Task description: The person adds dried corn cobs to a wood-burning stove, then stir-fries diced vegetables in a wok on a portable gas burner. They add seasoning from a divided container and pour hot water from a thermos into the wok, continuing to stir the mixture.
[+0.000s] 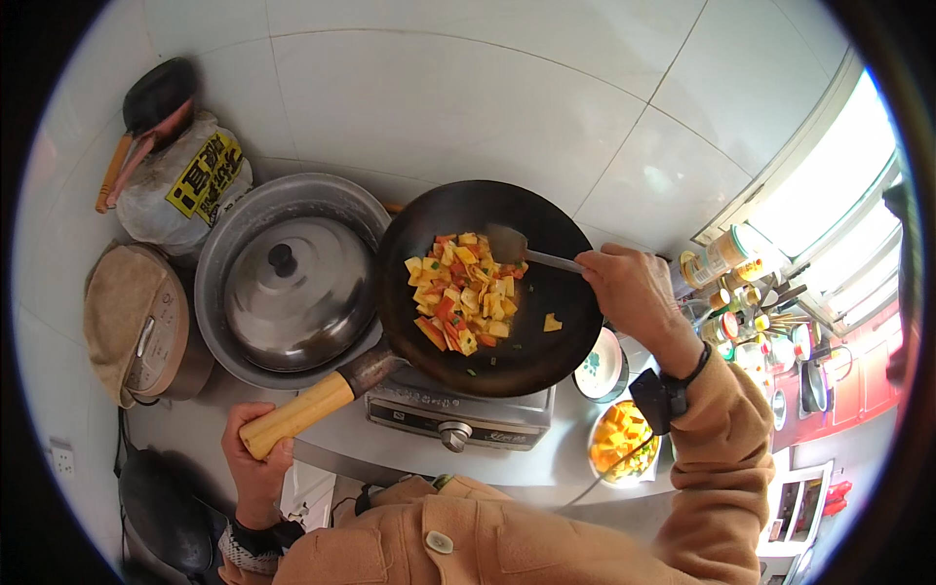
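My left hand (255, 463) is wrapped round the pale wooden handle (297, 414) of a black wok (556, 356). The wok is over a silver gas stove (492, 419). Orange, yellow and red food pieces (463, 292) with green bits lie in a heap in the wok, and one piece sits apart to the right. In my right hand (629, 292) is the handle of a metal spatula (507, 244). Its blade rests against the far right side of the heap, inside the wok.
Left of the wok stands a large grey pot (214, 283) with a domed metal lid (322, 292). A cloth-covered rice cooker (171, 331) is farther left. At right are a bowl of orange and yellow pieces (622, 439), a pale lidded container (598, 366) and several jars (721, 258).
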`<move>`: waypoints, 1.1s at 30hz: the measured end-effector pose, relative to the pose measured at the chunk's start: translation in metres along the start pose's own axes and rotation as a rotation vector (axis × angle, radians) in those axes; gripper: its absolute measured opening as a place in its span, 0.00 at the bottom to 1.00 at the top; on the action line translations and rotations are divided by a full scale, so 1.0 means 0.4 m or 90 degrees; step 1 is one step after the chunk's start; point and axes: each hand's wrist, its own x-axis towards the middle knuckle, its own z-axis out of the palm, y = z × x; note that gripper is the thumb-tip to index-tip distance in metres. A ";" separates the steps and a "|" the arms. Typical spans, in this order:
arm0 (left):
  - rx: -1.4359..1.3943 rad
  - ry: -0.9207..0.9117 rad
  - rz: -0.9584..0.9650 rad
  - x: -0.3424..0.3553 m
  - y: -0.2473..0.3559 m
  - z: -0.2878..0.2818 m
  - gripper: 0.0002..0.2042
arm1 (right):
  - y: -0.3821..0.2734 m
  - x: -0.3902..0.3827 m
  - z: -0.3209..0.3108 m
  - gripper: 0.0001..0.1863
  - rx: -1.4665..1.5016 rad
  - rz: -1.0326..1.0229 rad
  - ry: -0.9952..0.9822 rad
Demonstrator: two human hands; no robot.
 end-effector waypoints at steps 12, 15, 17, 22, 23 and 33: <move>0.010 0.003 0.000 0.000 -0.004 -0.003 0.17 | 0.005 0.001 0.069 0.05 -0.024 -0.019 -0.068; 0.007 0.002 -0.007 0.001 -0.003 -0.003 0.17 | 0.004 -0.002 0.072 0.05 -0.021 -0.024 -0.047; 0.003 0.006 -0.013 -0.001 -0.001 -0.002 0.18 | 0.003 -0.005 0.074 0.05 0.008 -0.039 -0.047; -0.013 0.012 -0.005 -0.002 0.002 0.002 0.18 | 0.002 -0.014 0.073 0.05 0.009 -0.006 -0.039; -0.004 0.011 -0.001 -0.001 0.002 0.003 0.18 | 0.003 -0.017 0.073 0.05 0.017 0.006 -0.011; -0.014 -0.001 -0.015 0.000 0.015 0.006 0.18 | 0.019 -0.023 0.062 0.05 -0.037 0.002 -0.060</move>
